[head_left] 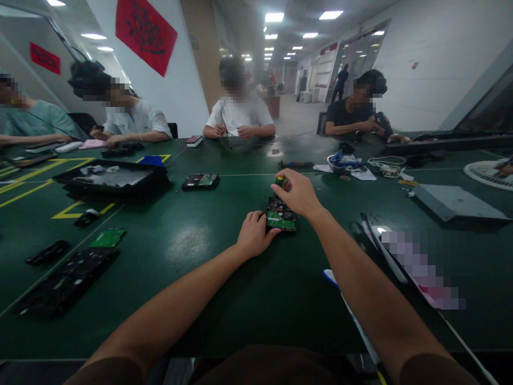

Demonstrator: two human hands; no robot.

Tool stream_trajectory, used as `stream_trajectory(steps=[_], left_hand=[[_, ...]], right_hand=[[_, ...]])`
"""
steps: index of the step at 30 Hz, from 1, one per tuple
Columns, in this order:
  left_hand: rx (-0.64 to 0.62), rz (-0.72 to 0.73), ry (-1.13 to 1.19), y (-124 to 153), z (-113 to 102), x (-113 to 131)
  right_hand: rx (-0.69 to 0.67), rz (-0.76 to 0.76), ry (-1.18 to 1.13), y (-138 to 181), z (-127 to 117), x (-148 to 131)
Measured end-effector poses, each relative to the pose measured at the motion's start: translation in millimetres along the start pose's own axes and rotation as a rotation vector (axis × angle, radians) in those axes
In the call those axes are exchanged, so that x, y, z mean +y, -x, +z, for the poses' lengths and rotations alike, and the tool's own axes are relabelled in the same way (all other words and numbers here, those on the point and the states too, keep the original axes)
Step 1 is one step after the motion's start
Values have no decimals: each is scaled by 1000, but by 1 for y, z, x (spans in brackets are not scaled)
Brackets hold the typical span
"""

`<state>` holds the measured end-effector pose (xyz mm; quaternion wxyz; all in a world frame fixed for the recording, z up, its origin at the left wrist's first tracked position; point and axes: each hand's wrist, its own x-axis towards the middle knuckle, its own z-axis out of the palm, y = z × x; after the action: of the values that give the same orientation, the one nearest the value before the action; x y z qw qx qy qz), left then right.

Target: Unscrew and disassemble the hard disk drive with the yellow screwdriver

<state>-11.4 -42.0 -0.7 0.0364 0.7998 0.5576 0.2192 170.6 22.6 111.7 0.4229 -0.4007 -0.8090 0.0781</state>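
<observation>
A hard drive (pixel 281 219) with a green circuit board lies on the green table in front of me. My left hand (pixel 253 234) grips its left side, the thumb along the near edge and the fingers at the far side. Above the drive's far end, my right hand (pixel 298 192) is closed round the yellow-and-dark handle of a screwdriver (pixel 280 181), held upright. Its tip is hidden or too small to make out. Farther off to the left lies a second hard drive (pixel 201 181), also with green circuitry showing.
A black tray (pixel 112 176) stands at left, with black drive parts (pixel 70 280) and a loose green board (pixel 107 238) nearer me. To the right are a silver metal box (pixel 460 203), a small bowl (pixel 344 163) and a dark-handled tool (pixel 295 164). Several people sit across the table.
</observation>
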Motion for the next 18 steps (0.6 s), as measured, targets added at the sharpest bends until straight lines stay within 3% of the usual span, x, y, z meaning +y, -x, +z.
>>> stream_trajectory(steps=[5, 18], left_hand=[[10, 12, -22, 0, 0, 0], [11, -1, -27, 0, -1, 2]], right_hand=[[-51, 138, -145, 2, 4, -3], [-205, 292, -568, -1, 9, 3]])
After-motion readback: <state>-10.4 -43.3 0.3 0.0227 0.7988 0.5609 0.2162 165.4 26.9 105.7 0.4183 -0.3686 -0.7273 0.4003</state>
